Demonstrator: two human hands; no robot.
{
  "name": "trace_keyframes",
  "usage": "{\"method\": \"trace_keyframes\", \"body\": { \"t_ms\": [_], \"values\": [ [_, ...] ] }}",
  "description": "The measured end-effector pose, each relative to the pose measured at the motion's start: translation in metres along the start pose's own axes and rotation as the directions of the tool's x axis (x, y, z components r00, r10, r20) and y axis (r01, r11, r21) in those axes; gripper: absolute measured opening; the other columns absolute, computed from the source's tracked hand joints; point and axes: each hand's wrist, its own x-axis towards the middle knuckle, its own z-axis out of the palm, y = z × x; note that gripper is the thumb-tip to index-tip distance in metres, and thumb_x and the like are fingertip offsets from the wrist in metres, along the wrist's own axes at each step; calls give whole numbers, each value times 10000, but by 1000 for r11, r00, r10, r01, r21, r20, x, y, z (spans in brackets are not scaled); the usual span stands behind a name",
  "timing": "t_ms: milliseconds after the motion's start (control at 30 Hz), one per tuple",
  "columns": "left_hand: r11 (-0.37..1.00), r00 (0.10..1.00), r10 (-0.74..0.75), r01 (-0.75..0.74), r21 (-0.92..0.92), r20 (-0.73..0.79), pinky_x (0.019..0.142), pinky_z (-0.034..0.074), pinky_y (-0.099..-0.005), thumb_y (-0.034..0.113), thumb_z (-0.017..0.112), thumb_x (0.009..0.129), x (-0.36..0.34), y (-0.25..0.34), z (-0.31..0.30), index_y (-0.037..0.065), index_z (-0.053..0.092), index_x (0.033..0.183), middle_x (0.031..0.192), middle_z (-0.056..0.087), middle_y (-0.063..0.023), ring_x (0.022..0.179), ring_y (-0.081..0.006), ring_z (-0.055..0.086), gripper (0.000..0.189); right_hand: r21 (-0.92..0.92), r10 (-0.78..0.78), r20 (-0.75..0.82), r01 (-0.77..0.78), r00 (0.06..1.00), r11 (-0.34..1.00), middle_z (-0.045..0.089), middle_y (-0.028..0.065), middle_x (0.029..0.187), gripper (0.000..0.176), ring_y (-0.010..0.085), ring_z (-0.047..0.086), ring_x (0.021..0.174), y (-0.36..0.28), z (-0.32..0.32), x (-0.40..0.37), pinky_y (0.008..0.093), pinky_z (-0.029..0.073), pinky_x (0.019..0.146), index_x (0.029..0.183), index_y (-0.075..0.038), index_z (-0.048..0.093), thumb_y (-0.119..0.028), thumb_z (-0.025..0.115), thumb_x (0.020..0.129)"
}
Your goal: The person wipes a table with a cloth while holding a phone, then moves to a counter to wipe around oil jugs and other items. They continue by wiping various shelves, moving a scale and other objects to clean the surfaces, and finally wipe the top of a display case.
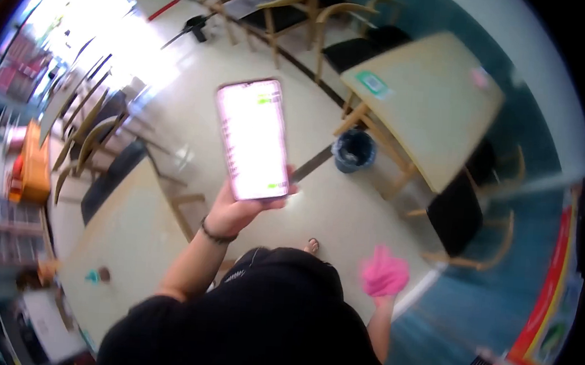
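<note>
My left hand [236, 209] is closed round the lower end of a smartphone [253, 139], held upright with its bright screen facing me. The screen shows a few green patches; its text is too washed out to read. A dark bracelet circles the left wrist. Low on the right, beside my body, a pink cloth or glove [384, 272] covers my right hand [384, 291]. It is blurred, so whether the hand wears or grips it, and how its fingers lie, cannot be made out.
A light table [433, 104] with a green card [372, 84] stands at the upper right, chairs around it and a bin [354, 151] beside it. Another table [122, 245] is at the left. Chairs line the left side. An orange cabinet [36, 164] stands at the far left.
</note>
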Motion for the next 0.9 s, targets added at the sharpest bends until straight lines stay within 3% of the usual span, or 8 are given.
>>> {"method": "trace_keyframes", "body": {
  "t_ms": [100, 233, 433, 633, 700, 733, 800, 900],
  "values": [
    [1000, 998, 9, -9, 2, 58, 804, 496, -335, 68, 580, 758, 45, -11, 6, 12, 253, 1287, 1244, 393, -227, 1063, -338, 498, 625, 441, -98, 254, -25, 962, 897, 451, 117, 1180, 468, 239, 419, 1113, -47, 38, 49, 381, 312, 942, 1184, -67, 428, -392, 431, 847],
    [997, 997, -78, 78, -21, -10, 769, 511, -349, 97, 560, 785, 92, -22, 2, -10, 251, 1276, 1189, 433, -258, 1017, -372, 520, 590, 783, -253, 462, -257, 850, 567, 462, 109, 1166, 467, 238, 434, 1097, -83, 76, 90, 376, 330, 930, 1181, -67, 425, -397, 432, 850],
    [994, 981, -106, 107, -7, -165, 617, 540, -252, 79, 555, 750, 169, -31, -38, -45, 321, 1226, 1111, 497, -238, 919, -345, 579, 546, 826, -520, 555, -503, 650, 252, 477, 98, 1144, 465, 237, 455, 1073, -147, 117, 159, 369, 358, 912, 1176, -69, 422, -404, 435, 854],
    [969, 975, -215, 207, 132, 50, 618, 544, -292, 87, 557, 747, 276, 2, -66, -79, 345, 1190, 1089, 507, -258, 892, -349, 591, 518, 779, -662, 511, -621, 549, 86, 490, 89, 1126, 464, 236, 473, 1054, -178, 157, 208, 363, 381, 897, 1172, -70, 419, -409, 437, 857],
    [957, 959, -257, 235, 168, 122, 582, 543, -304, 57, 524, 740, 310, 17, -72, -86, 336, 1187, 1063, 520, -269, 855, -366, 600, 505, 143, -801, 209, -828, 561, -543, 386, 178, 1202, 592, 314, 376, 1124, -179, 164, 234, 389, 310, 944, 1234, -75, 355, -468, 471, 808],
    [946, 943, -284, 247, 210, 173, 567, 541, -311, 37, 501, 740, 325, 25, -74, -99, 329, 1180, 1050, 525, -276, 847, -375, 600, 492, -317, -774, 59, -724, 630, -613, 333, 223, 1241, 660, 353, 328, 1159, -176, 166, 247, 402, 275, 968, 1265, -77, 323, -497, 489, 783],
    [933, 921, -328, 280, 228, 211, 555, 539, -317, 35, 512, 743, 340, 41, -78, -121, 341, 1156, 1033, 533, -279, 842, -372, 601, 473, -960, -575, -75, -215, 815, -180, 229, 313, 1317, 804, 431, 230, 1229, -170, 172, 263, 429, 204, 1015, 1327, -82, 259, -556, 523, 734],
    [939, 931, -301, 251, 235, 207, 520, 538, -324, 60, 568, 741, 356, 51, -90, -154, 405, 1077, 998, 544, -285, 793, -380, 608, 430, -914, -565, -209, -365, 798, -177, 111, 323, 1347, 847, 444, 97, 1265, -166, 185, 282, 475, 105, 1031, 1351, -93, 200, -627, 444, 741]
  ]
}}
